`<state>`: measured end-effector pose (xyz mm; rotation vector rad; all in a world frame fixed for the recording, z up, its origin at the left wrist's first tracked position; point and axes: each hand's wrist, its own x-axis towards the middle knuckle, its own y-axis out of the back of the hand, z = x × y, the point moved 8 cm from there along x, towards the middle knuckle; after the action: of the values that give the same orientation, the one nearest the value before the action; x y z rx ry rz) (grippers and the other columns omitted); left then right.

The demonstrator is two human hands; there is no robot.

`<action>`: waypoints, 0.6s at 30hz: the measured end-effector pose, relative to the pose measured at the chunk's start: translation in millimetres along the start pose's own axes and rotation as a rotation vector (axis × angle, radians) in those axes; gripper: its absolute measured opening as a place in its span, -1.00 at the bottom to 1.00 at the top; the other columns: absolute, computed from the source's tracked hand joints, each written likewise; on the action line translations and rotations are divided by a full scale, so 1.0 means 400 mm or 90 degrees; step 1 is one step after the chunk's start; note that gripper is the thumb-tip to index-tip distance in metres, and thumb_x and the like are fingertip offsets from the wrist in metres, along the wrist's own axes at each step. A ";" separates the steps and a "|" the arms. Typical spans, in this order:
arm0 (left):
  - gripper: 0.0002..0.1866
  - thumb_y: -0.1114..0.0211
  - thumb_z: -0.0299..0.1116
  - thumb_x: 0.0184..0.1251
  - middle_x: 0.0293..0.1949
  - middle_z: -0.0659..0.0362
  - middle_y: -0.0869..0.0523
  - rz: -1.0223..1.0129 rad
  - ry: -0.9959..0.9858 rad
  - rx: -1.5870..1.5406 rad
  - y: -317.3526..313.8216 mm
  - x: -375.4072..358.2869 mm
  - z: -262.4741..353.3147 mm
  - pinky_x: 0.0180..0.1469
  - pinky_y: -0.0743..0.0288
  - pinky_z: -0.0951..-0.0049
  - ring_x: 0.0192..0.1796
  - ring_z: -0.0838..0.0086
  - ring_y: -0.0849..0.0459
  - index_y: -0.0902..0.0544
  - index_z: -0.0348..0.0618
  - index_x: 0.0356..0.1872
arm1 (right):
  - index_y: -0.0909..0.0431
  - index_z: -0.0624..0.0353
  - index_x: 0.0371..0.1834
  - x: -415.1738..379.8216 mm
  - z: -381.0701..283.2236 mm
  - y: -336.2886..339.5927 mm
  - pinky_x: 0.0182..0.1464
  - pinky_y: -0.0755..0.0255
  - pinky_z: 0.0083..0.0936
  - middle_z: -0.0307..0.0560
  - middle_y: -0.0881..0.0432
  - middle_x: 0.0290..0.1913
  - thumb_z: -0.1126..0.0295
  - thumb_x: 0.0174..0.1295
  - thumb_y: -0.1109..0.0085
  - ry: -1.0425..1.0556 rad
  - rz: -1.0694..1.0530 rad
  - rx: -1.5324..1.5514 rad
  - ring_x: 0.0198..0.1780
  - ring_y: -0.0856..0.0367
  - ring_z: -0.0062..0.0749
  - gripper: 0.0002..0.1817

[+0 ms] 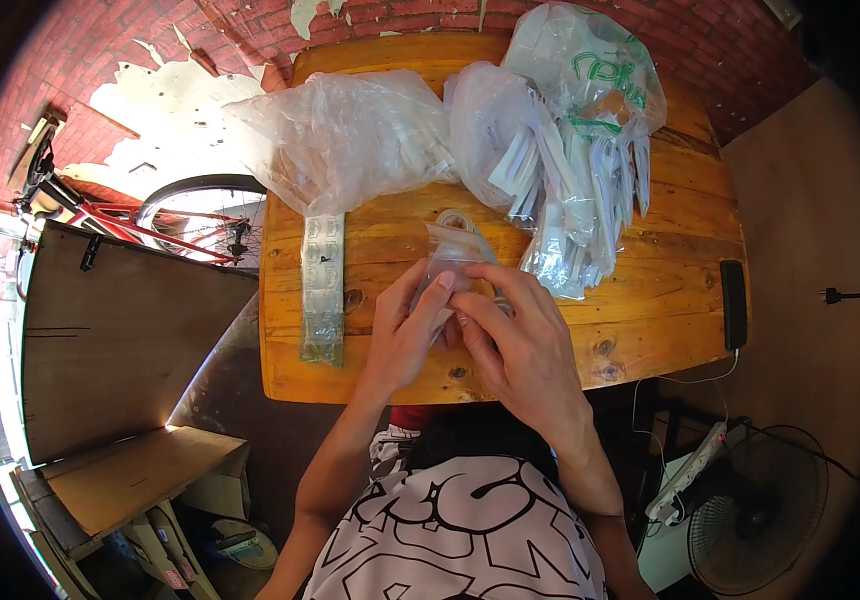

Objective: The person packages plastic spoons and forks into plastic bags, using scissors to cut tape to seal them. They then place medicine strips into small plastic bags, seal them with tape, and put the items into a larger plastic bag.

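**Head view: two hands close on a small clear bag at a wooden table**

Head camera, looking down: a person seated at a wooden table (pixel 640 330) holds a small clear zip bag (pixel 453 250) just above the near edge of the tabletop, a little right of its middle. The left hand (pixel 405 335) has its fingers curled narrow around the bag's lower left side, thumb and forefinger pinched on the plastic. The right hand (pixel 525 350) grips the bag's lower right corner, fingers bent and close together; the two hands touch at the fingertips. What the bag contains cannot be told.

Just left of the hands lies a long strip of clear packets (pixel 322 290), running from the table's middle toward its near edge. Behind it sits a crumpled clear plastic bag (pixel 350 135), and to the right a printed plastic bag (pixel 590 90) spills white sachets (pixel 575 210) toward the hands. A black phone (pixel 733 303) lies at the table's right edge. A red bicycle (pixel 140 215) stands beyond the table's left side, and a fan (pixel 760 510) sits on the floor at lower right.
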<state>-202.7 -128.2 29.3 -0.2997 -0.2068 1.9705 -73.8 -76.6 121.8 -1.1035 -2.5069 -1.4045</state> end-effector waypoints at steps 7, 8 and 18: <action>-0.68 -0.16 -0.24 0.87 -0.18 0.25 -0.79 0.041 -0.046 -0.023 0.020 0.007 -0.023 -0.23 -0.56 0.59 -0.24 0.67 -0.70 -0.74 -0.29 0.19 | -0.76 0.17 0.16 -0.005 0.002 0.004 0.28 -0.61 -0.08 0.05 -0.64 0.36 0.40 0.43 -0.47 -0.013 0.000 0.090 0.26 -0.68 0.06 -0.72; -0.68 -0.17 -0.24 0.87 -0.15 0.25 -0.80 0.052 -0.050 -0.029 0.022 0.004 -0.024 -0.17 -0.58 0.58 -0.19 0.67 -0.71 -0.74 -0.30 0.19 | -0.77 0.17 0.16 -0.006 0.004 0.005 0.29 -0.61 -0.10 0.05 -0.64 0.36 0.38 0.45 -0.47 -0.018 0.000 0.114 0.27 -0.68 0.05 -0.72; -0.58 -0.14 -0.14 0.89 -0.14 0.10 -0.85 -0.027 0.039 -0.101 0.008 -0.022 -0.015 -0.25 -0.67 0.51 -0.30 0.54 -0.79 -0.71 -0.34 0.28 | -0.77 0.25 0.21 -0.023 0.101 0.029 0.11 -0.67 -0.39 0.06 -0.77 0.16 0.45 0.51 -0.48 -0.147 0.158 0.360 0.07 -0.80 -0.33 -0.72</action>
<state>-200.4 -137.3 23.8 -0.4542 -0.3280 1.9034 -48.7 -46.9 103.0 -1.4281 -2.5444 -0.4770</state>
